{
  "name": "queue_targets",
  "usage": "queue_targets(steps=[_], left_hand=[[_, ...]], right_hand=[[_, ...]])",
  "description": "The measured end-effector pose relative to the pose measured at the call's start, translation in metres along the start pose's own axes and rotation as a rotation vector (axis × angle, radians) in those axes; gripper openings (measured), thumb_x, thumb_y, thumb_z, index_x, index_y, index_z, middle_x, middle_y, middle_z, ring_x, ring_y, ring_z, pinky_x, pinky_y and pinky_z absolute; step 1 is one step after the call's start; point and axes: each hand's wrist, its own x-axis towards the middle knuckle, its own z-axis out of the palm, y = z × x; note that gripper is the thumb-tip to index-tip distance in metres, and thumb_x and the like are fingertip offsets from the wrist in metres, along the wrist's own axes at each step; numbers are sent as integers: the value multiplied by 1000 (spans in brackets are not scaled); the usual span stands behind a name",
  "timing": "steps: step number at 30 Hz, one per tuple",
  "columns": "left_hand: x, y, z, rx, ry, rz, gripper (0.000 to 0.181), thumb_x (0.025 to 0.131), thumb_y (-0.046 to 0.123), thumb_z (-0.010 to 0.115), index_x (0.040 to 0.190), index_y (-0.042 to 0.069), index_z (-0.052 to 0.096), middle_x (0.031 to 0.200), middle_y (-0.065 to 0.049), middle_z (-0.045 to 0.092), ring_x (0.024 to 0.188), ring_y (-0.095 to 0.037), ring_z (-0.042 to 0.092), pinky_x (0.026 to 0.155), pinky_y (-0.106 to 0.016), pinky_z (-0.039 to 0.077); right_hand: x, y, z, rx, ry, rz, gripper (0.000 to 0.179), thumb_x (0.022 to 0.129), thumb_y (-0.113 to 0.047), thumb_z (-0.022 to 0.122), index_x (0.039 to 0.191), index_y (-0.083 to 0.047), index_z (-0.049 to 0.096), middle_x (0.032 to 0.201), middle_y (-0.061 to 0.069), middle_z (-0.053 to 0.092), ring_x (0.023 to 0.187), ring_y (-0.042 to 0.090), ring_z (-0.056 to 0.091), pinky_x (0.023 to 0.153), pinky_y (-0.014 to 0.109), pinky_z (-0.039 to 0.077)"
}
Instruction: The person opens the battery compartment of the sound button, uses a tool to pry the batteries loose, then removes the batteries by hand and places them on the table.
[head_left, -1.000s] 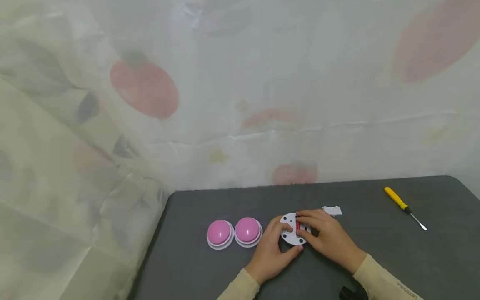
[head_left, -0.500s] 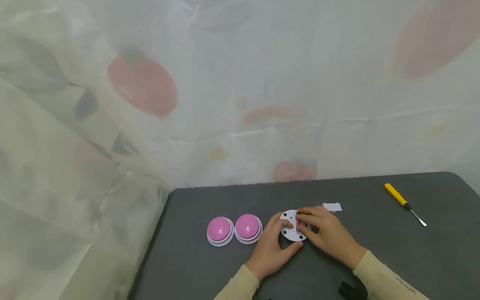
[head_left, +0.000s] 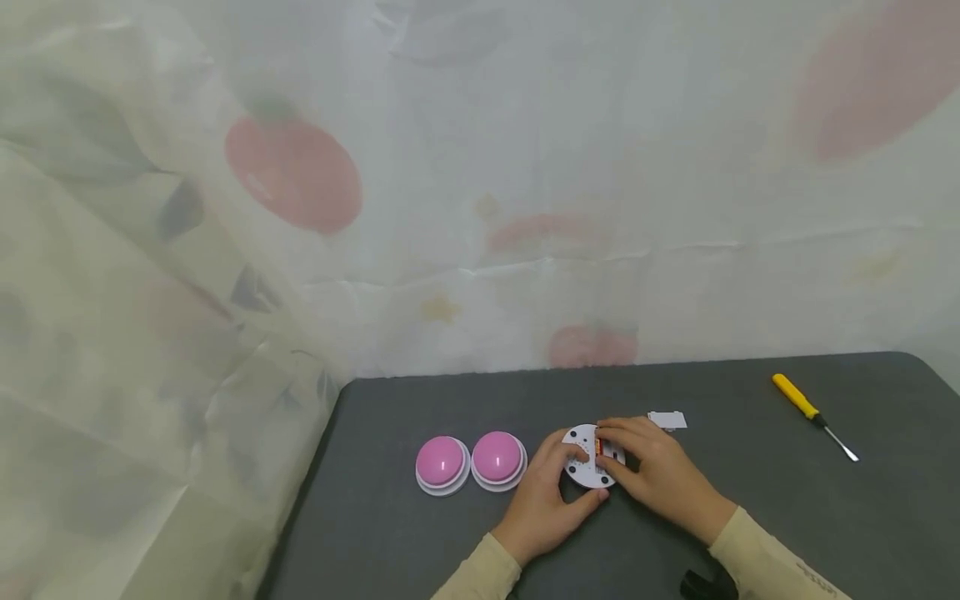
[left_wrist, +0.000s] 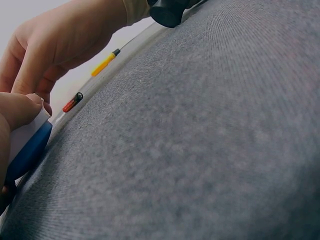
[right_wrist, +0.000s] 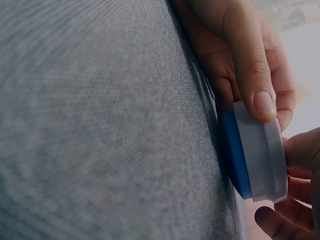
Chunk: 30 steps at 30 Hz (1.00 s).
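A round push button [head_left: 579,478] lies face down, its white base up; its blue dome [right_wrist: 237,155] shows underneath in the right wrist view. My left hand [head_left: 542,510] grips its rim, thumb on the near side and fingers curled over the left of the base. In the slot on the base's right half is a red battery [head_left: 598,447]. My right hand [head_left: 658,467] reaches over from the right, thumb and fingertips at the two ends of that battery. A second battery [left_wrist: 73,102] lies on the table in the left wrist view; in the head view I cannot see it.
Left of the hands stand two pink push buttons, one [head_left: 441,462] beside the other [head_left: 497,458]. A small white battery cover [head_left: 669,420] lies behind the right hand. Farther right is a yellow-handled screwdriver [head_left: 798,398]. All rest on the dark grey table [head_left: 405,550].
The right fingers have shifted slightly at the battery slot, and the red battery there shows a little differently. The left hand keeps its grip; the view has wobbled slightly.
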Motion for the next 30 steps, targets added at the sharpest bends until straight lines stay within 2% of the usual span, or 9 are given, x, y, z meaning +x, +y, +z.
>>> queue_targets(steps=[4,12,18,23,30], left_hand=[[-1,1,0,-1,-8,-13,40,97,36,86,125,26,59,161,0,50,144,-17,53,115,-42,48],[0,3,0,-2,-10,-17,41,98,37,86,126,26,59,161,0,49,145,-17,53,116,-42,48],[-2,2,0,4,8,-6,41,97,35,86,125,24,59,159,0,51,143,-16,53,116,-40,48],[-3,1,-1,4,30,8,41,97,34,87,125,22,59,158,-1,52,142,-16,55,115,-39,48],[-5,0,-2,-5,17,-28,41,97,35,87,125,24,59,159,1,50,143,-17,53,115,-39,48]], right_hand=[[-2,0,0,-4,4,-5,48,81,-9,97,125,-6,79,128,7,76,114,22,70,97,29,52],[-2,2,-2,-11,11,-19,48,80,-9,96,125,-7,79,128,6,76,115,22,70,101,34,52],[-3,2,-2,-24,5,-6,49,83,-12,95,128,-7,77,129,4,76,116,20,71,104,25,50],[-2,4,-2,-30,-12,9,50,85,-16,95,131,-7,76,130,2,75,117,18,71,96,34,57],[-3,9,-3,-21,0,13,44,84,-14,94,125,-7,79,130,6,77,118,25,71,100,49,52]])
